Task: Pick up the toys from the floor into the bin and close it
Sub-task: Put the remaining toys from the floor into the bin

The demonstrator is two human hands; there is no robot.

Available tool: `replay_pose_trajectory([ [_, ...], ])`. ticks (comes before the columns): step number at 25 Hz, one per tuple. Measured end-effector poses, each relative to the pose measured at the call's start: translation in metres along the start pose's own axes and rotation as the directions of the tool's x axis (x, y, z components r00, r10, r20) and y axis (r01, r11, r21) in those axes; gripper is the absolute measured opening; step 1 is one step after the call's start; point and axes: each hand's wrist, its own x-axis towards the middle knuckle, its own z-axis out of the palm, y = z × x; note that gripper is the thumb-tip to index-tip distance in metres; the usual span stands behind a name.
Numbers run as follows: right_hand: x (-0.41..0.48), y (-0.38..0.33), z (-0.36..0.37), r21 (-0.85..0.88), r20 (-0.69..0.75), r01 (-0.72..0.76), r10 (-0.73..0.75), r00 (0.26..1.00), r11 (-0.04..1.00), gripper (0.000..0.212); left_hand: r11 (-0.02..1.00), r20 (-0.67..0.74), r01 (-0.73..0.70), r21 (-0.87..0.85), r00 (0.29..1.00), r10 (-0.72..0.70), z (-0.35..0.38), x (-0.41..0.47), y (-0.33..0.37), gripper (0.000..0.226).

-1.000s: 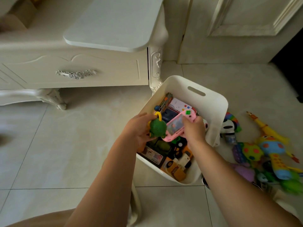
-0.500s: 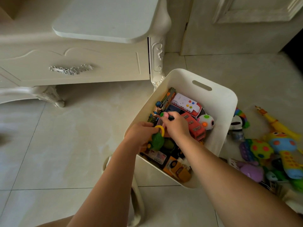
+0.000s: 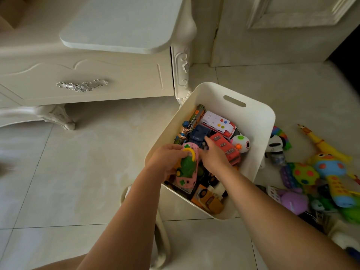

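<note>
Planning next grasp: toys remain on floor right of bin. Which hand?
Right, likely. The right hand is empty, nearer the floor toys; the left hand grips a green toy over the bin.

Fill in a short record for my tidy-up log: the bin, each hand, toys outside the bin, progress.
bin: white bin on the tiled floor, top open, crowded with toys
left: left hand grips a green toy with a yellow ring, over the pink game console in the bin
right: right hand reaches in between console and red truck; grip unclear
outside: yellow rubber chicken, purple toy, more beside them
progress: unfinished, bin not closed
</note>
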Motion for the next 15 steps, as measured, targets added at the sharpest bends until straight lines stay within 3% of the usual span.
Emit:
replay_pose_trajectory([
  [1, -0.005, -0.002, -0.009, 0.111, 0.012, -0.056, 0.055, 0.998, 0.992, 0.046, 1.000, 0.003, -0.013, 0.020, 1.000, 0.013, 0.005, 0.001, 0.000, 0.034],
  [3, -0.018, -0.008, -0.028, 0.320, 0.265, -0.231, 0.148, 0.953, 0.919, 0.035, 0.996, 0.019, -0.061, 0.064, 0.998, 0.060, 0.016, 0.000, 0.001, 0.030],
  [5, -0.024, -0.002, -0.039, 0.314, 0.475, -0.286, 0.111, 0.873, 0.905, 0.033, 0.992, 0.043, -0.095, 0.084, 0.995, 0.092, 0.027, -0.002, 0.001, 0.025],
  [6, -0.024, 0.004, -0.043, 0.292, 0.471, -0.269, 0.107, 0.876, 0.918, 0.032, 0.992, 0.057, -0.103, 0.073, 0.993, 0.099, 0.032, -0.002, -0.001, 0.026],
  [8, -0.024, 0.013, -0.047, 0.256, 0.327, -0.257, 0.167, 0.930, 0.932, 0.032, 0.980, 0.060, -0.151, 0.127, 0.988, 0.144, 0.040, 0.003, -0.006, 0.032],
  [11, -0.020, 0.019, -0.045, 0.172, 0.191, -0.306, 0.273, 0.943, 0.936, 0.049, 0.863, 0.043, -0.221, 0.455, 0.973, 0.226, 0.042, 0.014, -0.011, 0.041],
  [15, -0.022, 0.018, -0.032, -0.157, 0.152, -0.249, 0.273, 0.950, 0.956, 0.047, 0.820, 0.023, -0.193, 0.539, 0.976, 0.215, 0.041, 0.021, -0.010, 0.042],
])
